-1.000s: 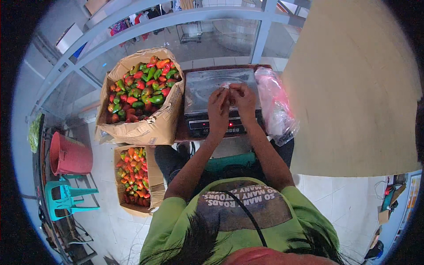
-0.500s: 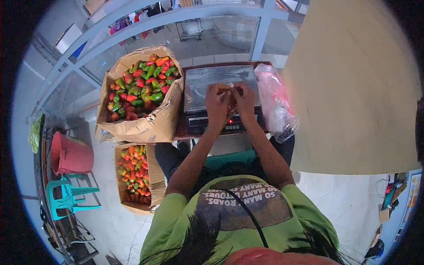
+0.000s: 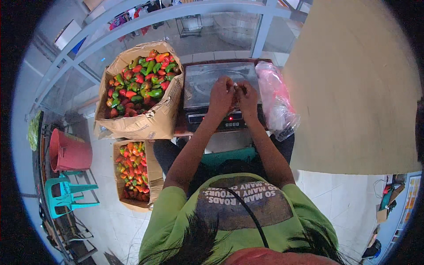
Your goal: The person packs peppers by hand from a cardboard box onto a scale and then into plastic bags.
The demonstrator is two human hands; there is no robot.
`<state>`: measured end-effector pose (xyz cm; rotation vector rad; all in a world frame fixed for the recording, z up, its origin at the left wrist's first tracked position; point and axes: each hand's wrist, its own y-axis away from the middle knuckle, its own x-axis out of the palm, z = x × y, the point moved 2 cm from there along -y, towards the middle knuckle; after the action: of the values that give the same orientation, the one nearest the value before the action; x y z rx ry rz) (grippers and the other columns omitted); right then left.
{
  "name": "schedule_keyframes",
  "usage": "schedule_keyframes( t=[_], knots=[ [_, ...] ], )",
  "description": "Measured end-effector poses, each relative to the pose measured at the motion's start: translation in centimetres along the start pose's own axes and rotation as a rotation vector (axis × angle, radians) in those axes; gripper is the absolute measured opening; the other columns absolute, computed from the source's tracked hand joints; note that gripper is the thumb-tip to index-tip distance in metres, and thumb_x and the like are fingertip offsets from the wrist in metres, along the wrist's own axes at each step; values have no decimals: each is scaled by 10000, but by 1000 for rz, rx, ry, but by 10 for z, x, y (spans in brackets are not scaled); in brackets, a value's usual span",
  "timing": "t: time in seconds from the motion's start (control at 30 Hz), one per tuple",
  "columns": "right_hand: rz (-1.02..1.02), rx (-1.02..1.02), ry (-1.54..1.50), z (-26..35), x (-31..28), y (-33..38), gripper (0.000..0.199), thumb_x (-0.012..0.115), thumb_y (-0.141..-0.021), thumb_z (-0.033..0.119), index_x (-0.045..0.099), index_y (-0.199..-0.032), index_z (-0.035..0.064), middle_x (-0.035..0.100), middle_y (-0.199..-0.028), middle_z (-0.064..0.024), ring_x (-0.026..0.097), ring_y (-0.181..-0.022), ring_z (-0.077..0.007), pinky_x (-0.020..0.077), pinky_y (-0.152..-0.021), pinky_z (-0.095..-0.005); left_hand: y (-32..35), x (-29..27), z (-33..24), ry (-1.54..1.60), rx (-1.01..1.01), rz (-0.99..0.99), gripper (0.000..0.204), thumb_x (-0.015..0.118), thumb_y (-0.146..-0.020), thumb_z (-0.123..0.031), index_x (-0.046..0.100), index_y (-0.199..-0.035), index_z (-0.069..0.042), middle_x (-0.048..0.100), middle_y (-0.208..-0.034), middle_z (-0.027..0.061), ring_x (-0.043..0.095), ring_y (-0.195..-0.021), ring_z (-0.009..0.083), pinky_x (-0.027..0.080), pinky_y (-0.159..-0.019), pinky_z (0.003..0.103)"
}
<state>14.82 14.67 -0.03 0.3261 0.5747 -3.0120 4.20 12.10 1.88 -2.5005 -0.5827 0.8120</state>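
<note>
Both my hands are together over the near part of a digital scale (image 3: 201, 84) with a flat metal top. My left hand (image 3: 221, 95) and my right hand (image 3: 247, 99) pinch the whitish, gathered top of what looks like a small plastic bag (image 3: 236, 85). Something reddish shows below it between my hands; the rest is hidden by my fingers. To the right of the scale lies a pack of pink and clear plastic bags (image 3: 274, 90). On the left stands a large cardboard box (image 3: 154, 118) full of red and green peppers (image 3: 141, 81).
A smaller cardboard box (image 3: 155, 176) of orange-red peppers (image 3: 132, 165) stands on the floor at my left. Beyond it are a red bin (image 3: 73, 152) and a turquoise plastic chair (image 3: 66, 194). A tall beige panel (image 3: 353, 97) is at the right, glass panes ahead.
My left hand has turned and shifted slightly right and up, with its fingers closer to my right hand. The whitish bag top stays between them. The view has tilted a little.
</note>
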Motion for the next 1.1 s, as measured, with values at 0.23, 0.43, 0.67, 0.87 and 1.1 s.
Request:
schedule_keyframes(
  t=[0.23, 0.43, 0.67, 0.87, 1.1],
  knots=[
    [-34, -251, 217, 2, -5, -3, 110, 541, -782, 99, 543, -827, -1, 547, -637, -91, 504, -527, -167, 387, -497, -286, -5, -2, 1, 94, -40, 50, 126, 573, -683, -52, 489, -766, -8, 530, -679, 138, 538, -650, 309, 420, -594, 381],
    [-89, -219, 178, -8, -2, -7, 122, 537, -788, 109, 542, -846, 2, 547, -660, -90, 512, -526, -184, 392, -494, -303, -5, 10, -3, -44, -82, 19, 93, 553, -715, -61, 477, -740, -11, 520, -671, 151, 530, -641, 319, 409, -576, 386],
    [346, 367, -562, -33, -7, -12, 157, 508, -815, 160, 558, -887, 29, 548, -771, -8, 518, -704, -118, 413, -657, -250, 2, 17, 19, -21, 25, 47, 63, 526, -747, -43, 477, -781, -20, 528, -647, 132, 542, -601, 279, 415, -553, 360],
    [452, 309, -511, -42, -10, -23, 145, 525, -803, 168, 561, -845, 34, 541, -737, -5, 510, -685, -106, 402, -642, -238, 4, 19, 14, 95, -59, 71, 107, 514, -711, -8, 439, -785, -24, 469, -686, 135, 491, -660, 329, 385, -586, 386],
    [324, 336, -466, -34, -3, -19, 139, 528, -811, 160, 549, -844, 27, 545, -725, -9, 509, -638, -93, 402, -608, -228, 7, 13, 18, 100, 51, 0, 104, 566, -708, -39, 511, -793, -15, 504, -752, 132, 522, -673, 274, 411, -605, 356]
  ],
)
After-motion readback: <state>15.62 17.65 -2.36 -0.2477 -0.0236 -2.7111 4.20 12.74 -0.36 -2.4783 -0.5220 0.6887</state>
